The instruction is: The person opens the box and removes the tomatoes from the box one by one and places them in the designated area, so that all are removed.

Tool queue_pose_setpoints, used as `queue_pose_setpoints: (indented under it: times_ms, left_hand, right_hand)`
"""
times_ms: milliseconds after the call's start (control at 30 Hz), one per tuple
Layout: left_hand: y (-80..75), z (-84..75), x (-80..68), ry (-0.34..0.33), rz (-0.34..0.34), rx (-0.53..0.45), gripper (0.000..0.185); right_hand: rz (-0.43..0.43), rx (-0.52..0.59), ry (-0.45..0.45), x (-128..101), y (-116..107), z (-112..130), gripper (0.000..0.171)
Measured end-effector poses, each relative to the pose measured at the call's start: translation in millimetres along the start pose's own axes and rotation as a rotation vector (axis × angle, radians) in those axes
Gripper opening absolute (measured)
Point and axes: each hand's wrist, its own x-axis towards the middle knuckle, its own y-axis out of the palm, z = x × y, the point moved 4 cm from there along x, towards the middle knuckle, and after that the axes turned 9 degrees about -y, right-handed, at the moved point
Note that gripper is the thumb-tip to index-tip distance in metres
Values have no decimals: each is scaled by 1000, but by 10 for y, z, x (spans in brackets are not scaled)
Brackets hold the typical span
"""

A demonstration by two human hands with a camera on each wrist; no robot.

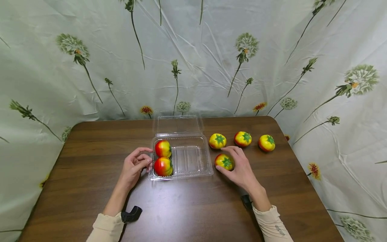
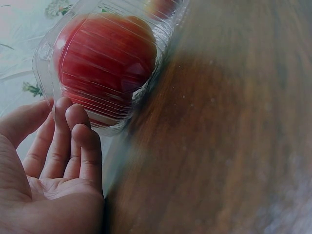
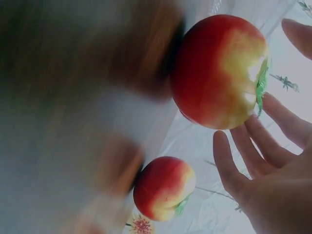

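A clear plastic container point(image 1: 188, 158) stands on the table with its lid point(image 1: 178, 124) raised at the back. Two red-and-yellow persimmons point(image 1: 163, 166) lie one behind the other along its left side. At the container's left wall, my left hand point(image 1: 136, 166) pinches the rim between thumb and fingers point(image 2: 61, 109). To the right of the container, my right hand point(image 1: 240, 167) spreads thumb and fingers around another persimmon point(image 1: 224, 162) with a green leafy top. In the right wrist view the thumb point(image 3: 298, 36) stands away from this persimmon point(image 3: 219, 73), which sits on the table.
Behind the right hand lie three more persimmons in a row: one near the container point(image 1: 217, 141), a middle one point(image 1: 243, 138) and a right one point(image 1: 266, 143). A flower-printed curtain point(image 1: 199, 67) hangs behind the brown wooden table point(image 1: 181, 208).
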Motion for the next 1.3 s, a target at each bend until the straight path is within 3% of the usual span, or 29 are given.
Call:
queue_pose_setpoints:
  times_ms: [967, 1300]
  left_hand:
    - [20, -3, 21, -3, 4, 20, 31]
    - [2, 11, 4, 1, 13, -13, 32]
  right_hand:
    - [-62, 52, -43, 219, -44, 90, 60]
    - [-78, 68, -65, 268, -3, 136, 58]
